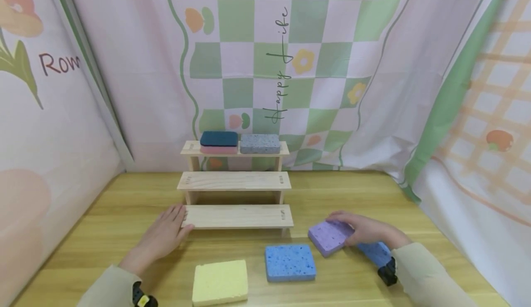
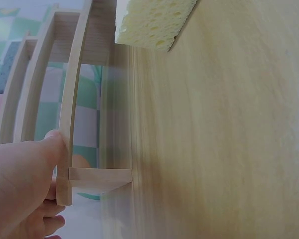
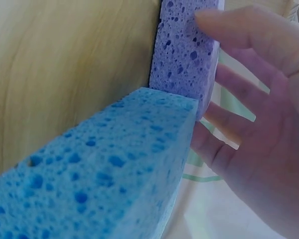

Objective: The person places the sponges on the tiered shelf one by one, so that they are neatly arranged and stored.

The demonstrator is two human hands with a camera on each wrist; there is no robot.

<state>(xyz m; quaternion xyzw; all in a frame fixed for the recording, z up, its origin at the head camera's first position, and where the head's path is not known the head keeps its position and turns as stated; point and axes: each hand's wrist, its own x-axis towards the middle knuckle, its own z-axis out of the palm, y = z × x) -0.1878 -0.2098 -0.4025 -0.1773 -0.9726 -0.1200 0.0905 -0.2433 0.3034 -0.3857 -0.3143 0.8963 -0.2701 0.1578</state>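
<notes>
The person is wearing long sleeves in a pale, muted beige, the left sleeve (image 1: 109, 289) and the right sleeve (image 1: 431, 274) matching in colour. Both are ending in plain cuffs, and the hands (image 1: 162, 233) are showing bare beyond them. At the left wrist I'm seeing a small black device (image 1: 151, 301), a yellow patch (image 1: 143, 301) standing out against its dark casing. A second black device (image 1: 387, 274), chunky and angular, is sitting by the right cuff.
</notes>
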